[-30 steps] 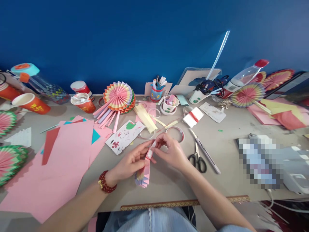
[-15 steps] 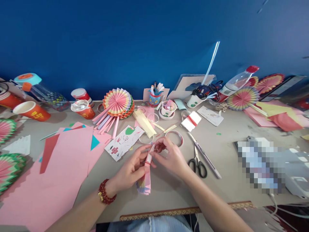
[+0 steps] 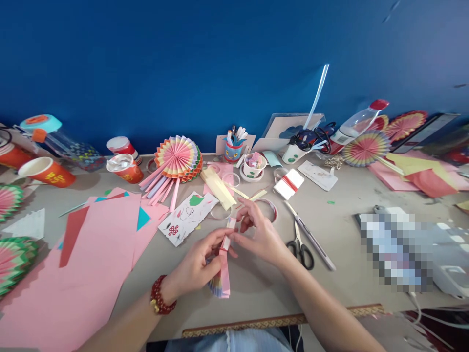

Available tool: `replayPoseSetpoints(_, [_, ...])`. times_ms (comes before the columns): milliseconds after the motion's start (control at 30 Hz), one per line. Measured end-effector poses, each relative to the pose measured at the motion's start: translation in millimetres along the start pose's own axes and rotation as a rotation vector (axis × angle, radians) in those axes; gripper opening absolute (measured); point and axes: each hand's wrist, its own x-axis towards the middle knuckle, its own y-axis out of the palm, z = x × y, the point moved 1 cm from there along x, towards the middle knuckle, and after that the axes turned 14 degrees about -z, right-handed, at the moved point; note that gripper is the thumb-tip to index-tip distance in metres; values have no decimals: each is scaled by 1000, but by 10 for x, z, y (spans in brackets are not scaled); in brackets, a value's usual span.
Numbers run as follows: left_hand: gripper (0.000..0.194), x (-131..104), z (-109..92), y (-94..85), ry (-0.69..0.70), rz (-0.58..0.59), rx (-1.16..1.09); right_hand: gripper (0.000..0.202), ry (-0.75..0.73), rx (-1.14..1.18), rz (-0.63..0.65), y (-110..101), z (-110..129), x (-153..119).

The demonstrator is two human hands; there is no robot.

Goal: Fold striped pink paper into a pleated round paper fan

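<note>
My left hand [image 3: 200, 259], with a red bead bracelet [image 3: 159, 295] at the wrist, pinches a folded paper fan [image 3: 224, 278]. Its pleats are pressed into a narrow pink bundle, with pastel edges spreading slightly at the lower end. A red band circles it near the white part at its upper end. Close by on the right, my right hand [image 3: 258, 232] has its thumb and fingers apart; whether the thumb touches the white part I cannot tell. Right of that hand lie black-handled scissors [image 3: 301, 248] and a grey-white utility knife [image 3: 315, 244]. A tape roll [image 3: 270, 209] is partly hidden behind my fingers.
Large pink paper sheets [image 3: 91, 264] cover the left side. Finished paper fans [image 3: 178, 155], paper cups [image 3: 47, 171], a pen holder [image 3: 233, 150] and a plastic bottle [image 3: 357, 124] stand along the blue wall. A pixelated device [image 3: 394, 252] lies at the right.
My right thumb and fingers have come away from the fan's upper end and spread apart. The left hand keeps its pinch on the fan, almost in place.
</note>
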Motion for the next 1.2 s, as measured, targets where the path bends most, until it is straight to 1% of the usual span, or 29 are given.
replayPoseSetpoints(33, [44,-7,0,4,4,5,9,77,4,28,34,-15,-10,8])
replayPoseSetpoints(67, [44,-14,2,6,8,7,17,79,11,74,76,-26,-18,15])
replayPoseSetpoints(133, [43,-25,11,3,6,7,31,75,41,203,146,-31,-35,25])
replayPoseSetpoints(167, [43,-29,15,-1,3,5,39,69,61,271,157,-26,-44,29])
replayPoseSetpoints(267, [41,-30,16,-11,3,12,72,53,119,385,101,6,-74,41])
replayPoseSetpoints(400, [41,-33,0,-4,33,38,97,54,176,428,54,48,-87,53])
replayPoseSetpoints(533, [41,-37,0,1,21,40,86,52,193,533,-1,42,-37,58])
replayPoseSetpoints(700, [36,0,-29,-17,45,38,36,49,222,576,-27,34,6,42])
replayPoseSetpoints(767, [30,22,-52,-35,63,8,50,48,217,588,-19,41,9,35])
replayPoseSetpoints(833, [26,42,-74,-53,89,-24,113,47,208,596,-14,46,8,32])
replayPoseSetpoints(933, [28,55,-92,-71,119,-60,209,42,179,571,-64,43,4,36])
replayPoseSetpoints(1033, [30,53,-87,-69,146,-88,229,40,146,527,-84,40,5,34])
replayPoseSetpoints(1100, [33,54,-67,-65,149,-142,180,40,137,501,-68,44,12,27])
replayPoseSetpoints(1133, [32,56,-52,-63,129,-178,128,41,136,488,-64,47,17,23])
replayPoseSetpoints(1200, [25,68,-17,-58,58,-237,10,41,129,470,-65,56,26,12])
